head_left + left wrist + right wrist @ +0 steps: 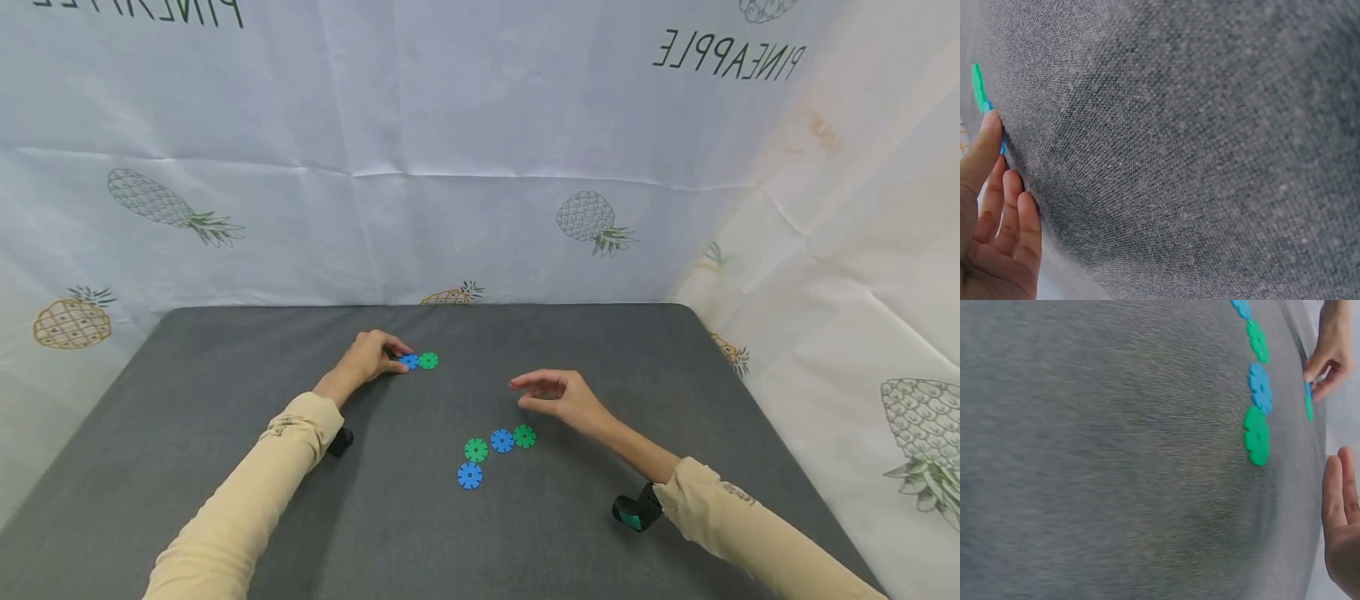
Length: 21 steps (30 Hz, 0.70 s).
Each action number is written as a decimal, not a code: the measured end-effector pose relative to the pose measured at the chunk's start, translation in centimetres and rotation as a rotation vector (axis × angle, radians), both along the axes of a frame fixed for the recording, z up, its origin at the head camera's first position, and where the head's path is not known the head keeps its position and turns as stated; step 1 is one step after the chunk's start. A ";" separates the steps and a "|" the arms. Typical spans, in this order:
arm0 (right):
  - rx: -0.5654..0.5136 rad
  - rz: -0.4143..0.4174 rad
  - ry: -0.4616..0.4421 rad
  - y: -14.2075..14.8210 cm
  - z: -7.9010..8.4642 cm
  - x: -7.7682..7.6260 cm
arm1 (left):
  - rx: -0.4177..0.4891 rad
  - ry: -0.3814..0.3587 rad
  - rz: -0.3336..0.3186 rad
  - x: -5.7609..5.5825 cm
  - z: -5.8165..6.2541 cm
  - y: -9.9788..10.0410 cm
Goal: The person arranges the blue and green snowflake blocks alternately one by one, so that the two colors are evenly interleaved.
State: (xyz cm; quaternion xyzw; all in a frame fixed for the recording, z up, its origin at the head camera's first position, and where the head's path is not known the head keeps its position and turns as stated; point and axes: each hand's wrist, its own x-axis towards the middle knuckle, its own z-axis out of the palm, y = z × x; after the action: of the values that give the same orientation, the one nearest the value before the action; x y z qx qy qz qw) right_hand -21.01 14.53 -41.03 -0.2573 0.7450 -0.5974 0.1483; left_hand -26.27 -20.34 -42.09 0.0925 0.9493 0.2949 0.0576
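Observation:
My left hand (367, 357) pinches a blue notched disc (409, 361) between thumb and fingers, toward the back of the table. Joined to or right beside that disc is a green notched disc (428, 360). In the left wrist view the thumb covers most of the blue disc. Raised over the table, my right hand (557, 395) holds nothing, its fingers extended and the thumb apart. Below it lies a bent row of discs: a green one (524, 436), a blue one (502, 441), another green one (476, 450) and another blue one (469, 476).
Dark grey cloth covers the table (405, 533). Behind it and to the right hangs a white curtain (480, 100) printed with pineapples. A black wrist device (637, 508) sits at the right cuff.

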 end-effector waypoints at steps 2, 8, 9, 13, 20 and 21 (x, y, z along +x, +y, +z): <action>-0.009 -0.009 -0.035 0.3 -0.2 0.5 | 0.002 -0.007 0.005 0.1 0.0 0.0; -0.046 -0.018 -0.151 0.9 -0.1 2.0 | -0.012 -0.018 0.021 0.2 0.1 0.1; -0.051 -0.014 -0.158 1.0 -0.1 2.2 | -0.018 -0.020 0.027 0.2 0.1 0.1; -0.059 0.015 -0.167 1.2 -0.4 2.8 | -0.039 -0.022 0.040 0.2 0.1 0.0; -0.063 0.031 -0.231 1.8 -1.1 3.5 | -0.041 -0.025 0.048 0.3 0.2 0.1; -0.065 0.029 -0.243 1.8 -1.2 3.6 | -0.042 -0.024 0.050 0.3 0.2 0.1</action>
State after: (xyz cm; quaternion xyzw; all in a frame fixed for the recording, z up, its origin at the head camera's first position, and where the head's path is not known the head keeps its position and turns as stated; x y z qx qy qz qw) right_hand -17.45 16.38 -42.23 -0.1983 0.6981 -0.6457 0.2376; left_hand -25.98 -20.26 -41.90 0.0641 0.9565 0.2775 0.0638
